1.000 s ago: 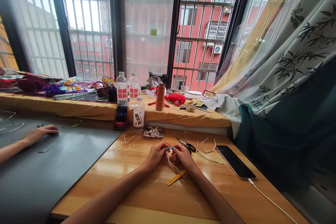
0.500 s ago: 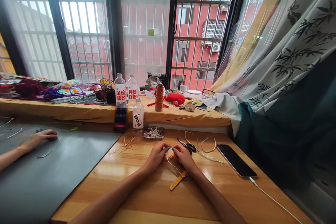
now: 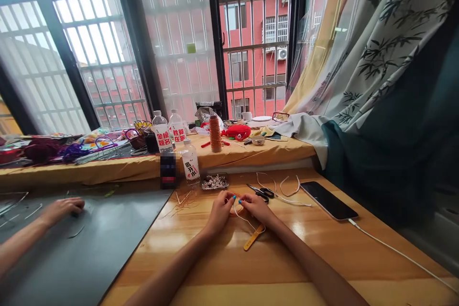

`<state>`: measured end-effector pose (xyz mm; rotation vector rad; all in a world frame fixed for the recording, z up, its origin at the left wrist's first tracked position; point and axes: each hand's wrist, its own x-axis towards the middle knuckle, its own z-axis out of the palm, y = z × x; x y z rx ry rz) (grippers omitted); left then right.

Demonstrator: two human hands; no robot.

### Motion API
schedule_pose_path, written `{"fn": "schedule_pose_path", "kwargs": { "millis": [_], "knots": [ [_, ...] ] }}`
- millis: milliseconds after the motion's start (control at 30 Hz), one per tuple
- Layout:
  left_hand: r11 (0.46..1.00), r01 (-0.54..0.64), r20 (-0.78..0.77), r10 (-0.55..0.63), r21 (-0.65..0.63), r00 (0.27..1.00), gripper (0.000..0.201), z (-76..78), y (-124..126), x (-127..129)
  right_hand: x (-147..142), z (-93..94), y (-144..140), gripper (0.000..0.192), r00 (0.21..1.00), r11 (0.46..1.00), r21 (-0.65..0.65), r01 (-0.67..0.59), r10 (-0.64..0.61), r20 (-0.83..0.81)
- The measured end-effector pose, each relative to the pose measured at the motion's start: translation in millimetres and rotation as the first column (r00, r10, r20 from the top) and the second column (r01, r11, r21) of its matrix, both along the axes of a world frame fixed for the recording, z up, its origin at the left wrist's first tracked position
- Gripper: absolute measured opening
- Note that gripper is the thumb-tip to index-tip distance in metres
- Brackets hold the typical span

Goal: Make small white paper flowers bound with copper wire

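Observation:
My left hand (image 3: 221, 210) and my right hand (image 3: 255, 205) meet over the wooden table (image 3: 222, 263), fingertips pinched together on a thin white cord (image 3: 247, 220) that loops down between them. A small round orange piece sits under the fingers, mostly hidden. A flat yellow stick (image 3: 254, 237) lies on the wood just below my right hand. Black scissors (image 3: 263, 193) rest right behind my right hand.
A small tray of beads (image 3: 214, 181), loose white cords (image 3: 287, 191), a phone (image 3: 329, 200) on a white cable, water bottles (image 3: 190, 162) and an orange thread spool (image 3: 215, 134) lie around. Another person's hand (image 3: 60, 208) rests on the grey mat (image 3: 71, 248) at left.
The view has tilted and shifted, so the table sits further right and lower. My hands keep pinching the cord in the same place. The other person's hand stays on the mat.

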<state>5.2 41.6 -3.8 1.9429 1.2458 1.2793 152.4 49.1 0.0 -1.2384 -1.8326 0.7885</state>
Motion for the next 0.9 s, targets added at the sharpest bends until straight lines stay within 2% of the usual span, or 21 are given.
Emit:
{"fn": "schedule_pose_path", "kwargs": {
  "millis": [133, 333, 467, 667, 767, 900],
  "knots": [
    [1.000, 0.030, -0.014, -0.030, 0.002, 0.999, 0.015, 2.6, -4, 1, -1, -0.8, -1, 0.018, 0.999, 0.999, 0.036, -0.027, 0.025, 0.045],
    [0.996, 0.086, 0.051, -0.085, -0.025, 0.995, 0.015, 7.4, -8, 6, 0, 1.6, -3, 0.023, 0.999, 0.998, 0.055, -0.008, 0.005, 0.053],
    [0.988, 0.152, 0.110, -0.148, -0.029, 0.983, 0.013, 2.0, -1, 6, 1, -1.4, -1, 0.023, 0.996, 0.998, 0.060, -0.015, 0.010, 0.088],
    [0.972, 0.228, 0.111, -0.220, -0.062, 0.969, 0.014, -8.5, 7, 3, 0, -3.4, 0, 0.020, 0.992, 0.997, 0.044, -0.064, 0.059, 0.110],
    [0.977, 0.199, 0.119, -0.189, -0.074, 0.975, 0.015, -10.1, 8, -1, -1, -2.5, -2, 0.020, 0.990, 0.998, 0.021, -0.054, 0.051, 0.135],
    [0.978, 0.178, 0.131, -0.164, -0.108, 0.978, 0.013, -11.8, 11, -4, -2, -5.4, 0, 0.019, 0.994, 0.996, -0.039, -0.083, 0.085, 0.075]
  ]
}}
